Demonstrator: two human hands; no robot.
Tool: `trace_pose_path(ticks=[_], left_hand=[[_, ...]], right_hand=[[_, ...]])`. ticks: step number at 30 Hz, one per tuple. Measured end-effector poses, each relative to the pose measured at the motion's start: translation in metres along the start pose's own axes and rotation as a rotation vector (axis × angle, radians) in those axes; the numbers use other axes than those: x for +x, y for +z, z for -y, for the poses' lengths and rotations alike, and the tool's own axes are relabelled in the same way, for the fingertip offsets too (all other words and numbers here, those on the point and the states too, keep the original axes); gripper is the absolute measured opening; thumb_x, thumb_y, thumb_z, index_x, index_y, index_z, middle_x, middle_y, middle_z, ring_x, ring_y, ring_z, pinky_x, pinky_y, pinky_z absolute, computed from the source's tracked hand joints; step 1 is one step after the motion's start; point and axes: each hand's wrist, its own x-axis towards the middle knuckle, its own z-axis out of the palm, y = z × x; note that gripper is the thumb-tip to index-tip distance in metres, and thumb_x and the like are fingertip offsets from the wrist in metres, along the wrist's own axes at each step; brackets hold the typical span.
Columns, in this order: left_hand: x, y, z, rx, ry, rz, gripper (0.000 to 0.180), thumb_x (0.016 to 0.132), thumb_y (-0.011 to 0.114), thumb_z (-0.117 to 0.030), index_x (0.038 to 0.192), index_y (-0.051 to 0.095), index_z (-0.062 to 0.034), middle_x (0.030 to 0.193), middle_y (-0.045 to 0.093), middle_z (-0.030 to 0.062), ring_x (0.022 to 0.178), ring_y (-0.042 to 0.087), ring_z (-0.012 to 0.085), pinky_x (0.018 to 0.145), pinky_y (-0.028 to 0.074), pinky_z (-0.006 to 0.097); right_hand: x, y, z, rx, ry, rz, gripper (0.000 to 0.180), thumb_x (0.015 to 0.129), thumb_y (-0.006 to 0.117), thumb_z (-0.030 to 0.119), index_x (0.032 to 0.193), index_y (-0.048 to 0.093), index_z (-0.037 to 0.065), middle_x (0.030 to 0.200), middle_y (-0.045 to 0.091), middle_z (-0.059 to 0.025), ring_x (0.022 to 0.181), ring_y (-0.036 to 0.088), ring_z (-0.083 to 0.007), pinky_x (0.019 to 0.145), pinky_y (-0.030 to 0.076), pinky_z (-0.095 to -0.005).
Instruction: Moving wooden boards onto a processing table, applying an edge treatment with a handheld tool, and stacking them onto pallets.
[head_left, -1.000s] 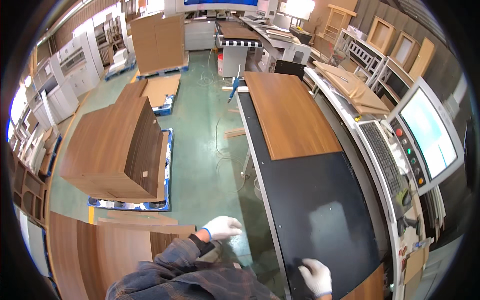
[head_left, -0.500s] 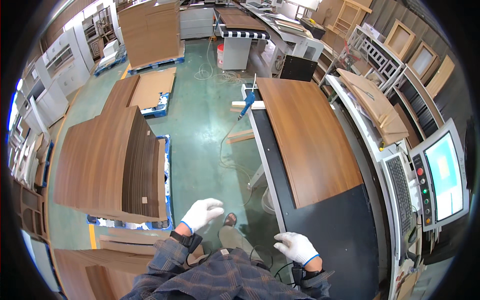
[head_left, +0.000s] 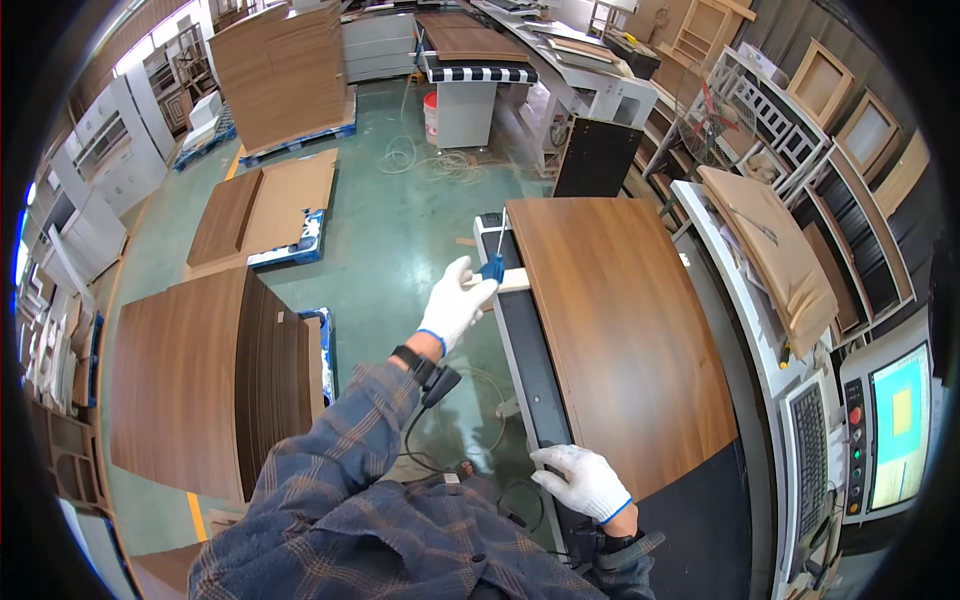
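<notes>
My left hand (head_left: 455, 307), in a white glove, is stretched forward with thumb and fingers apart at a blue air blow gun (head_left: 492, 268). The gun's thin nozzle points up, and the glove hides its lower part. Beside it a pale wooden block (head_left: 516, 280) lies at the far left of the black-topped machine table (head_left: 528, 345). A large brown wood-grain panel (head_left: 625, 330) lies flat on that table. My gloved right hand (head_left: 585, 485) is open at the table's left edge, by the panel's near left corner. Whether it presses on the panel I cannot tell.
To the left stands a tall stack of brown panels (head_left: 180, 385) on a blue pallet, with a lower pile (head_left: 225, 215) beyond. A keyboard (head_left: 808, 465) and control screen (head_left: 898, 425) flank the table's right side. A fan (head_left: 715, 125) stands behind at the right.
My left hand has moved forward from beside my body to the blow gun. The view has shifted forward and down. My right hand stays by the table's left edge.
</notes>
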Motion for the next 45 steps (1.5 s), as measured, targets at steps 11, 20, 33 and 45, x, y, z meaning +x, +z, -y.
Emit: trace_pose_path(ticks=[11, 20, 33, 45], left_hand=[[0.165, 0.015, 0.004, -0.093, -0.032, 0.591, 0.036, 0.105, 0.058, -0.031, 0.083, 0.069, -0.0047, 0.075, 0.071, 0.0063, 0.048, 0.051, 0.0095, 0.045, 0.04, 0.028], [0.206, -0.014, 0.003, -0.955, -0.715, 0.932, 0.033, 0.107, 0.059, -0.034, 0.12, 0.062, -0.004, 0.122, 0.069, 0.0179, 0.08, 0.068, 0.0175, 0.072, 0.058, 0.034], [0.268, -0.116, 0.075, -0.745, -0.782, 0.745, 0.031, 0.105, 0.062, -0.025, 0.12, 0.061, 0.0017, 0.105, 0.071, 0.0151, 0.086, 0.068, 0.0211, 0.074, 0.056, 0.033], [0.254, -0.177, 0.135, -0.749, -0.905, 0.344, 0.031, 0.104, 0.062, -0.026, 0.125, 0.058, -0.0036, 0.108, 0.064, 0.011, 0.086, 0.058, 0.0181, 0.073, 0.048, 0.03]], right_hand=[[0.17, -0.005, -0.015, 0.49, 0.343, -0.333, 0.057, 0.09, 0.079, 0.022, 0.138, 0.061, -0.002, 0.128, 0.071, -0.0211, 0.12, 0.069, -0.0296, 0.102, 0.054, -0.0374], [0.31, -0.045, 0.009, 0.407, 0.788, -0.308, 0.04, 0.098, 0.069, 0.027, 0.127, 0.063, -0.001, 0.081, 0.069, -0.0148, 0.081, 0.068, -0.0197, 0.08, 0.055, -0.0374], [0.414, -0.169, -0.061, -0.283, 0.809, -0.114, 0.049, 0.093, 0.07, 0.044, 0.1, 0.072, -0.004, 0.082, 0.069, -0.0285, 0.083, 0.073, -0.0418, 0.079, 0.055, -0.0447], [0.346, -0.348, -0.192, -0.453, 0.941, -0.125, 0.047, 0.086, 0.075, 0.048, 0.085, 0.075, 0.001, 0.064, 0.068, -0.0064, 0.056, 0.066, -0.02, 0.058, 0.053, -0.0361]])
